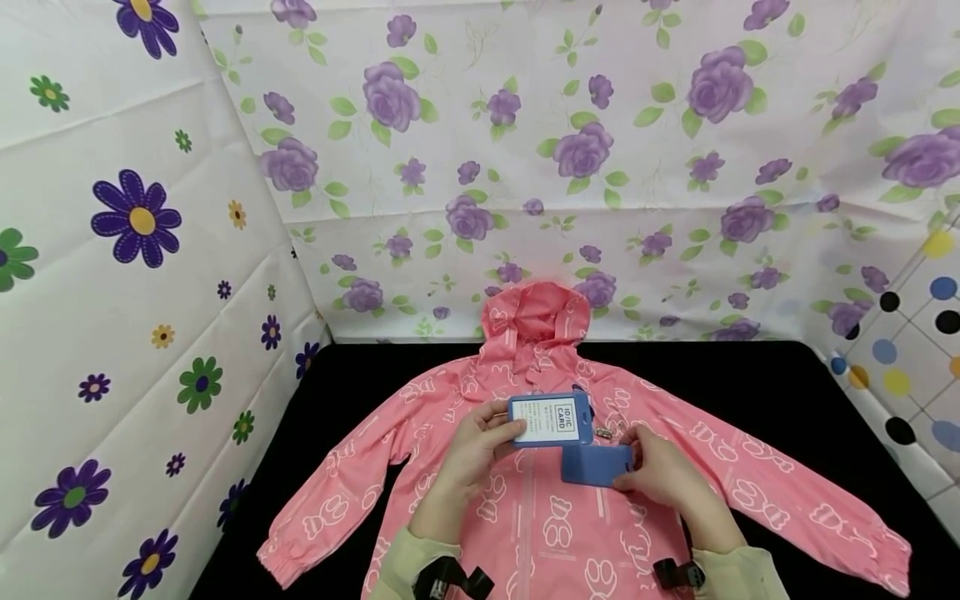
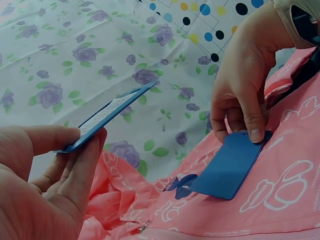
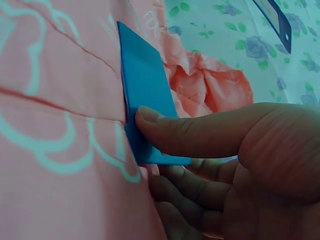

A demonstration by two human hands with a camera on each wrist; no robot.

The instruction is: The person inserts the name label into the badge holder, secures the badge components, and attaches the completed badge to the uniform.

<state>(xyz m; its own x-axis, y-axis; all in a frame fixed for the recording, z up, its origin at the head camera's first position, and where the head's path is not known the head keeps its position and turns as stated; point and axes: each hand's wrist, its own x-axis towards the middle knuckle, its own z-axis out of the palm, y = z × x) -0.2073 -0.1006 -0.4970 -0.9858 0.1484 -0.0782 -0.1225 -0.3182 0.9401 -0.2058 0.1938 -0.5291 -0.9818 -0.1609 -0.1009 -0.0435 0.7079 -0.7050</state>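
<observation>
The black desk [image 1: 720, 367] carries a spread pink jacket [image 1: 555, 575]. Over the jacket, the labelled blue card holder [image 1: 551, 419] lies left of the plain blue panel [image 1: 597, 467], slightly farther out. Both long axes run roughly left to right; the parts are apart. The left grip [image 1: 480, 446] pinches the holder's left end, thumb on the label side; the right grip [image 1: 660, 467] pinches the panel's right end. Both close to part thickness.

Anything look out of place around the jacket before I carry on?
No spill or damage stands out. One oddity: in the left wrist view, a small dark-blue thing shows against the pink jacket, beside the lower end of the blue card piece in the right hand. I can't tell what it is.
</observation>
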